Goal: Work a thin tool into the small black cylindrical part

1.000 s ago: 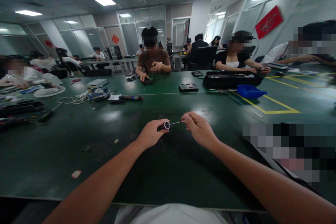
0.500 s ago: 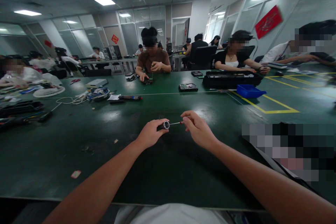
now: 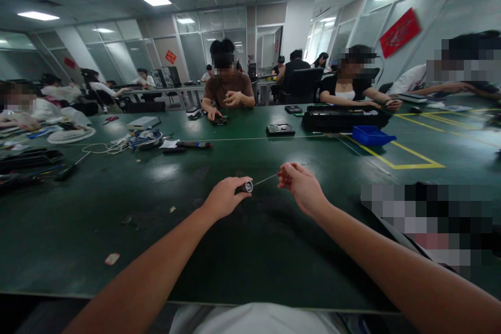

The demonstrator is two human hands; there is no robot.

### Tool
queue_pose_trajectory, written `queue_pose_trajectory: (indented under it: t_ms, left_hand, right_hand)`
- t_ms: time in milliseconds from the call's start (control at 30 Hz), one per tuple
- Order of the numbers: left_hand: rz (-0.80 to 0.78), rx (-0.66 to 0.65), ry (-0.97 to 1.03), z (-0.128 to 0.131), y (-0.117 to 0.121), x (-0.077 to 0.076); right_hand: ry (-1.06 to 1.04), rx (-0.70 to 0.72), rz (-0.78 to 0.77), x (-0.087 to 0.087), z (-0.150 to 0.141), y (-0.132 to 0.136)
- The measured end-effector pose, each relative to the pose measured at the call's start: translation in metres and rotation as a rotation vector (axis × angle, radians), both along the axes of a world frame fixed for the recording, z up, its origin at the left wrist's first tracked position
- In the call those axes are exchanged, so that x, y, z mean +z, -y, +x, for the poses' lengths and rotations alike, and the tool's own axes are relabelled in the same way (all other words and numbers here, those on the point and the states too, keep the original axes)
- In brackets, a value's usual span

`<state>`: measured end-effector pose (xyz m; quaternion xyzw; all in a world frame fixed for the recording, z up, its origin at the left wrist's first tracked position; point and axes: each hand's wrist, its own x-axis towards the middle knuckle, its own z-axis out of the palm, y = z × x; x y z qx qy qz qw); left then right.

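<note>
Over the green table [image 3: 235, 250], in front of my body, my left hand [image 3: 225, 200] is closed around the dark cylinder [image 3: 248, 186], thumb below and fingers above, its round, pale-rimmed end turned toward my other hand. My right hand [image 3: 303, 188] has the red grip of a thin screwdriver [image 3: 266, 179] pinched in its fingertips. The shaft slants down to the left toward the cylinder's open end; whether the tip touches it I can't tell. Both hands are apart from each other.

Beyond them lies a hard drive [image 3: 281, 129], with a blue tray [image 3: 373, 135] to its right, near a long black case [image 3: 346, 119]. Off to the left are a pen-shaped tool [image 3: 194, 144] and a tangle of cables [image 3: 145, 139]. Across from me, a person [image 3: 229, 88] bends over a small dark part [image 3: 221, 120].
</note>
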<state>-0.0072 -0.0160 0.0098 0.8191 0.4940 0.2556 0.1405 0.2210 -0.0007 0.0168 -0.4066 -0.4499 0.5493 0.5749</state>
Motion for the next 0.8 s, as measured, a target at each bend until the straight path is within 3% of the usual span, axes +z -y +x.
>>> queue_pose_trajectory:
  t_ms: [300,800]
  left_hand:
    - [-0.005,-0.021,-0.022,0.004,0.003,0.001]
    - [0.027,-0.037,-0.103,0.002,0.000,-0.006]
  right_hand:
    - [0.389,-0.001,0.290,0.000,-0.002,0.008]
    - [0.689,0.022,0.434,0.007,-0.001,0.017]
